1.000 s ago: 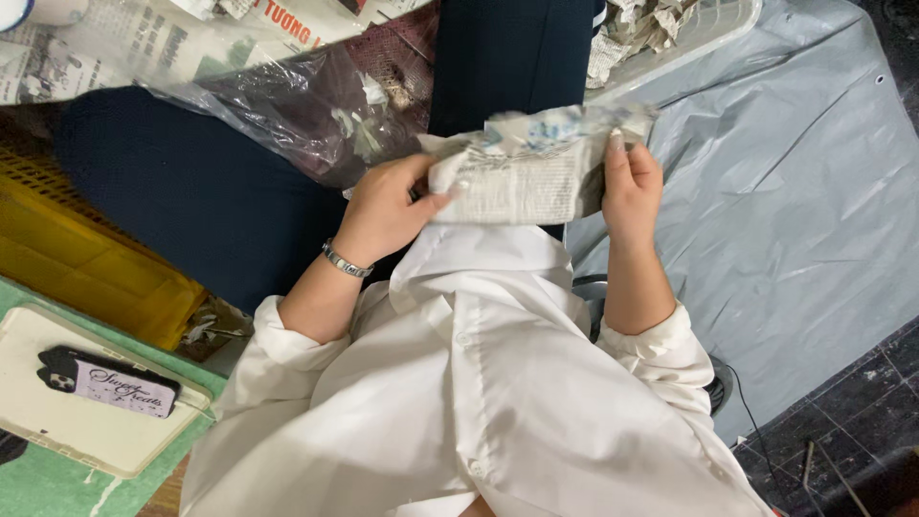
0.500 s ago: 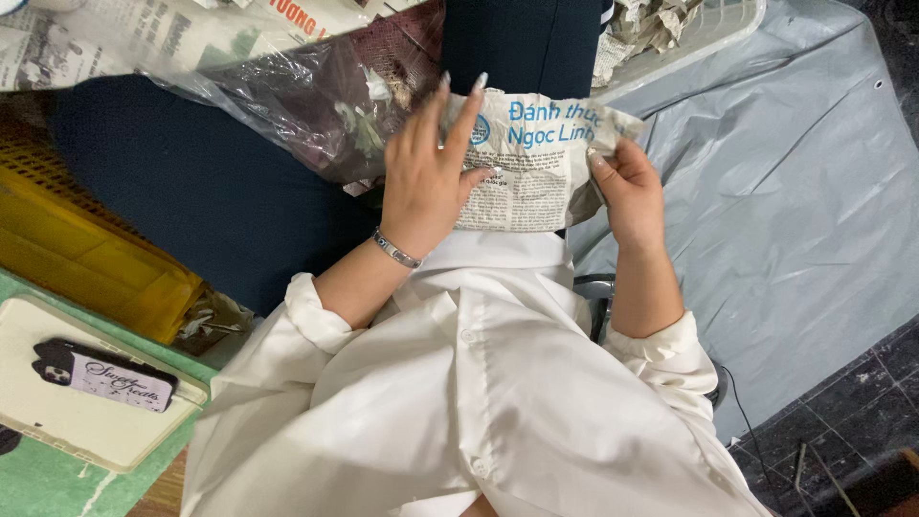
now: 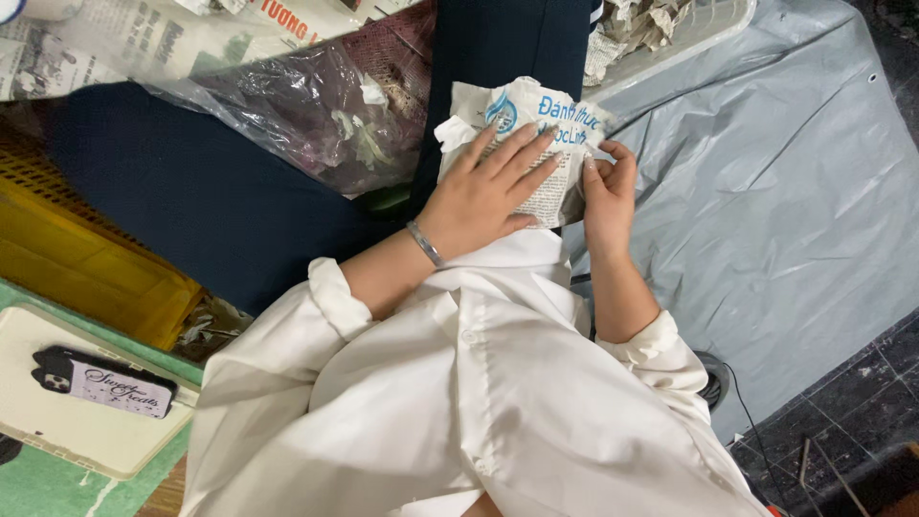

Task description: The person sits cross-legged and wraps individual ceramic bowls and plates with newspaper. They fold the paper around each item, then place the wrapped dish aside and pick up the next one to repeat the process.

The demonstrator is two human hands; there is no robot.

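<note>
A bundle wrapped in printed newspaper [image 3: 522,110] rests on my lap, over dark blue trousers [image 3: 191,191]. My left hand [image 3: 483,187] lies flat on top of the bundle with its fingers spread and pressing down; a thin bracelet circles its wrist. My right hand [image 3: 608,187] pinches the bundle's right edge with its fingertips. Both arms wear white shirt sleeves. What the paper encloses is hidden.
A clear plastic bag with dark plant material [image 3: 306,105] lies left of the bundle. A yellow crate [image 3: 86,258] sits at left, with a phone [image 3: 100,383] on a cream tray [image 3: 57,431] below it. Grey tarp [image 3: 785,191] covers the floor at right; shredded paper [image 3: 651,24] fills a basket above.
The newspaper has been folded tighter around the bundle. My left hand went from gripping the left edge to lying flat on top; my right hand moved inward along the right edge.
</note>
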